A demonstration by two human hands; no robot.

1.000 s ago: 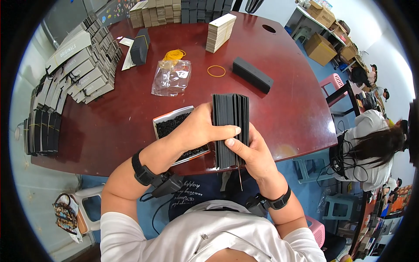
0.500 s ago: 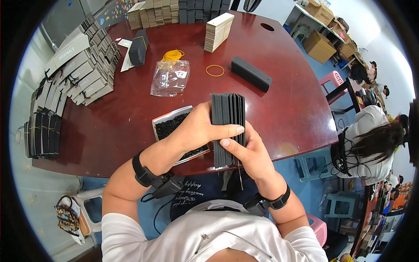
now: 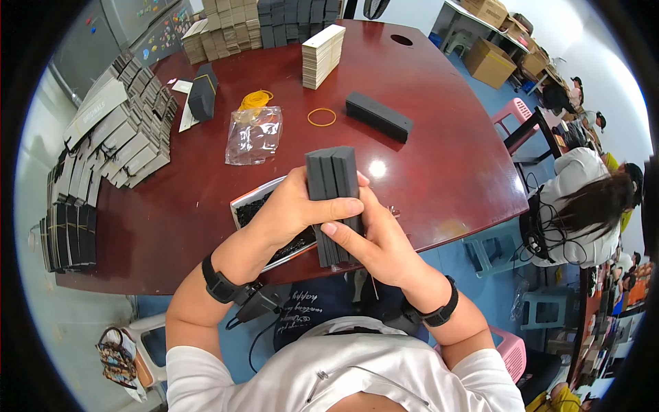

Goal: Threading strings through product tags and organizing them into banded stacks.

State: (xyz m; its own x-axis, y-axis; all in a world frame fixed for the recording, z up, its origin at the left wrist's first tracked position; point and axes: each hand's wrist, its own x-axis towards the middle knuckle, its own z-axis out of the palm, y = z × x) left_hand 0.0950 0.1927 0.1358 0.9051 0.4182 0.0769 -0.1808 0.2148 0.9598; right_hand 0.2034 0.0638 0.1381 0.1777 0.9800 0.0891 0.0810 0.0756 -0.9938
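Note:
Both my hands grip an upright stack of dark grey flat pieces (image 3: 333, 180) over the near edge of the dark red table (image 3: 439, 172). My left hand (image 3: 295, 213) wraps it from the left, thumb across the front. My right hand (image 3: 374, 240) holds its lower right side, and a thin wire hangs below that hand. Just behind my left hand lies a white-rimmed tray of small black parts (image 3: 255, 209).
A clear plastic bag (image 3: 254, 134), yellow rubber bands (image 3: 255, 100), a single band (image 3: 321, 117), a long dark block (image 3: 378, 117), a beige stack (image 3: 323, 55) and rows of boxes (image 3: 123, 130) lie on the table. Another person (image 3: 583, 199) sits at right beside pink stools.
The stack and both hands stay in nearly the same place; my right hand's fingers have shifted slightly on the stack's lower side.

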